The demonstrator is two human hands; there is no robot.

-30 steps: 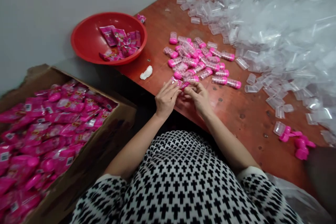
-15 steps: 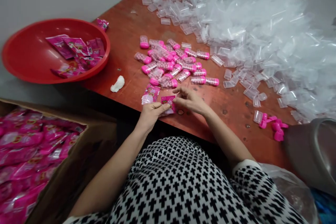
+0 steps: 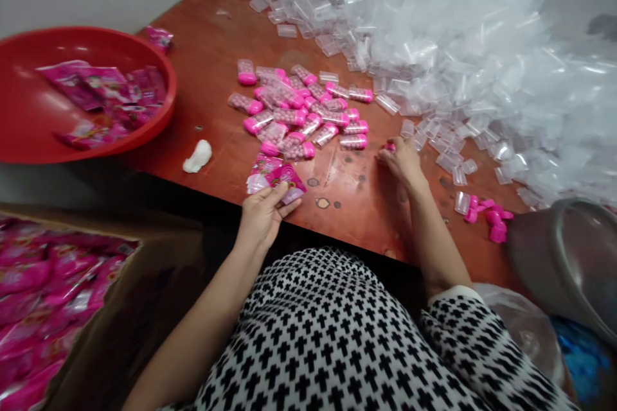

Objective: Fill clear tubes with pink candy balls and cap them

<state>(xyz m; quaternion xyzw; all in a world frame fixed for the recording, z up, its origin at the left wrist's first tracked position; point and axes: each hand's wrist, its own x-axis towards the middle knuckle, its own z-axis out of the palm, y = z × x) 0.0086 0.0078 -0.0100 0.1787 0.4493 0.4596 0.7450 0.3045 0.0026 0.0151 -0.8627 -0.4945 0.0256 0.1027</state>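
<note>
My left hand (image 3: 263,212) pinches a pink sachet (image 3: 285,178) at the near edge of the red-brown table (image 3: 347,192); a second sachet (image 3: 263,168) lies just beyond it. My right hand (image 3: 401,157) has reached out to the right end of a cluster of pink-capped bottles (image 3: 294,112) and its fingers close on one small pink-capped bottle (image 3: 388,147), mostly hidden by the fingers.
A huge heap of clear plastic bottles (image 3: 457,58) covers the right and far table. Loose pink caps (image 3: 489,213) lie near the right edge. A red bowl (image 3: 43,125) with sachets sits left, a white wad (image 3: 197,156) beside it, a cardboard box of pink sachets (image 3: 43,295) lower left, a grey bucket (image 3: 569,257) right.
My right hand let go of the sachet and moved right and away to a bottle at the cluster's edge. The left hand keeps the sachet. The view swung right.
</note>
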